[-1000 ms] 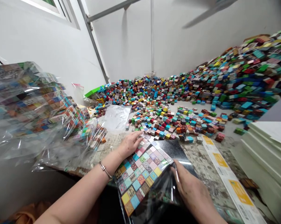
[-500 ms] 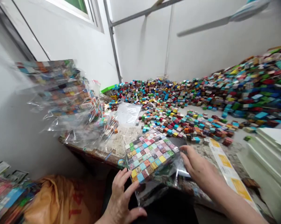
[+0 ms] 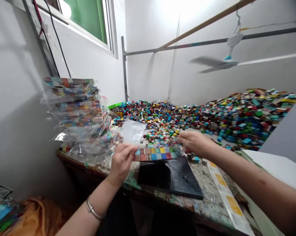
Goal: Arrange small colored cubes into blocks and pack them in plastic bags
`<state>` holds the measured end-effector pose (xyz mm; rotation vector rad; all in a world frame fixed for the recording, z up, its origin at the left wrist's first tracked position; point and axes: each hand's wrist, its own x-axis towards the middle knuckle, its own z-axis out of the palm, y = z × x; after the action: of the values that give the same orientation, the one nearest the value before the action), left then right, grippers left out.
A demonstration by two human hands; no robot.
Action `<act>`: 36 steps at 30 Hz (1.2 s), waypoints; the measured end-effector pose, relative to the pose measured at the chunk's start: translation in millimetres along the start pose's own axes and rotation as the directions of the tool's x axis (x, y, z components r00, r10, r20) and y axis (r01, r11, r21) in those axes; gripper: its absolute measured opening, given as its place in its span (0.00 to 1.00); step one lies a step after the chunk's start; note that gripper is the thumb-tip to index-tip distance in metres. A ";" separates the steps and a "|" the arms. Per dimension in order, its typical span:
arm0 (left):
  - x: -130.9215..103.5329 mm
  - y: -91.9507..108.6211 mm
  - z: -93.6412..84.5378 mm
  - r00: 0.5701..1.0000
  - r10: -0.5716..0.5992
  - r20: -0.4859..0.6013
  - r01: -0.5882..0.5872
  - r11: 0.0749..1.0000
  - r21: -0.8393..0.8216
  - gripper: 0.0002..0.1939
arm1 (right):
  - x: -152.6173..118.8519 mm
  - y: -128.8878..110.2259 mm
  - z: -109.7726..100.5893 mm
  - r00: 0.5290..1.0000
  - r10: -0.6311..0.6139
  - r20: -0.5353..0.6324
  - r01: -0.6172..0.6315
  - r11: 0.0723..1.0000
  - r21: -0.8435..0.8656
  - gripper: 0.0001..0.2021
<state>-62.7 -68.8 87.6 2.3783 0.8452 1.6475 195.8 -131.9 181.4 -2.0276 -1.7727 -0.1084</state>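
Above the far edge of a black board [image 3: 171,178], a film-wrapped set of coloured blocks [image 3: 156,153] is held edge-on to the viewer. Taking that set as the clock's centre, the left hand [image 3: 122,160] is at nine, fingers closed around its end; the right hand [image 3: 191,141], blurred, is near two, fingertips bunched and apparently pinching the film at the corner. Gripping both ends probably keeps the row level and the loose film under control. The board lies at half past five on the paint-stained table [image 3: 213,193], perhaps as a smooth surface close to the body. A flat clear bag [image 3: 133,130] rests at half past ten, within easy reach. Further out at ten, more wrapped sets [image 3: 76,111] are piled flat, presumably to save room. Loose blocks [image 3: 248,119] spread from eleven round to two, banked high on the right. A strip of orange-and-white labels [image 3: 227,196] lies at four, seemingly handy for the right hand, with pale sheets [image 3: 277,160] stacked at three.
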 end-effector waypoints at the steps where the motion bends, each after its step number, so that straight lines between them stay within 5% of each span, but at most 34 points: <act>1: 18.6 1.2 -0.8 1.000 -0.020 0.000 0.020 1.000 -0.024 0.10 | 6.6 0.3 -9.8 0.999 0.016 0.042 -0.016 1.000 0.021 0.11; 5: 62.5 3.2 11.6 0.996 -0.020 0.082 0.026 0.997 -0.070 0.10 | 15.0 11.9 -28.3 0.972 0.130 0.198 -0.151 0.984 0.095 0.10; 12: 51.3 -1.3 51.8 0.989 -0.099 0.111 0.115 0.981 -0.154 0.10 | -6.7 27.4 -20.6 0.914 0.264 0.308 -0.340 0.913 0.226 0.11; 17: 46.1 -3.3 54.5 0.986 -0.107 0.127 0.129 0.977 -0.172 0.11 | -6.0 29.1 -25.5 0.911 0.316 0.265 -0.376 0.900 0.219 0.09; 27: 14.7 -16.2 63.2 0.965 -0.172 0.200 0.227 0.927 -0.298 0.11 | -14.0 44.6 -7.4 0.883 0.303 0.359 -0.426 0.840 0.337 0.10; 36: 45.1 10.6 52.6 0.982 -0.181 0.051 0.188 0.944 -0.272 0.13 | -4.9 47.7 -29.9 0.906 0.300 0.298 -0.380 0.887 0.264 0.08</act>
<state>-0.5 -43.9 108.1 2.0618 0.7517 1.5457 247.4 -151.4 193.6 -2.1416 -1.4166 0.5314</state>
